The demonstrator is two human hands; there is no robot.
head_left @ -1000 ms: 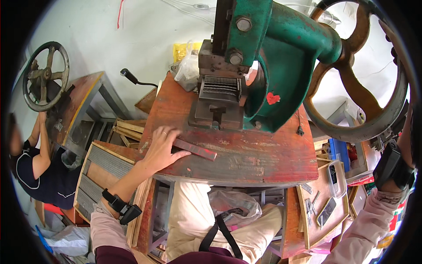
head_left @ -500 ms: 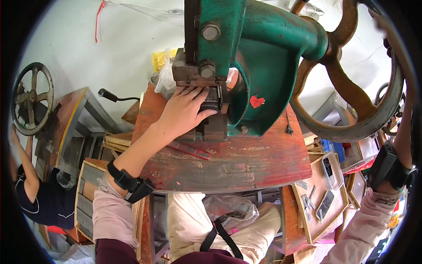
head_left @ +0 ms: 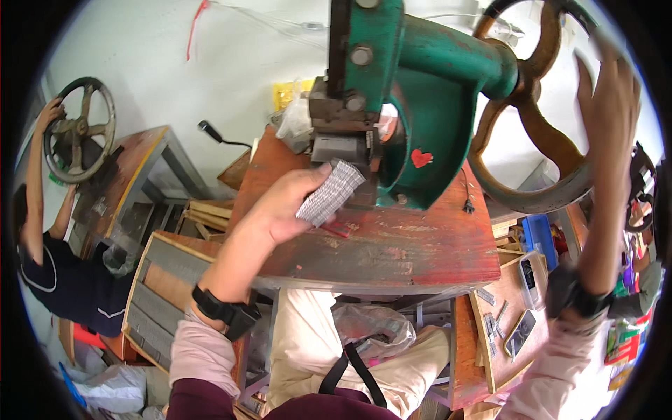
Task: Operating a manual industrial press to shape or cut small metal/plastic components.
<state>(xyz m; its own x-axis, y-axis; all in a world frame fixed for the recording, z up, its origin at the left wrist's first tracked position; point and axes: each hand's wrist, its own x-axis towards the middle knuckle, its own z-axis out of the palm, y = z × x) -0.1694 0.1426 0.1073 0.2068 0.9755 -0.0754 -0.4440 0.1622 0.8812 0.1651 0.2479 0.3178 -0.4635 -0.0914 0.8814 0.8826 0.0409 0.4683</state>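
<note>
Two hands work this press: the left hand pinches a grey ribbed metal strip block just before the die of the green cast-iron fly press, above the worn red wooden bench. Feeding it level and square, fingers clear of the ram, seems wise. Rightward, the right hand lies open-fingered against the rusty brown handwheel, gripping nothing.
</note>
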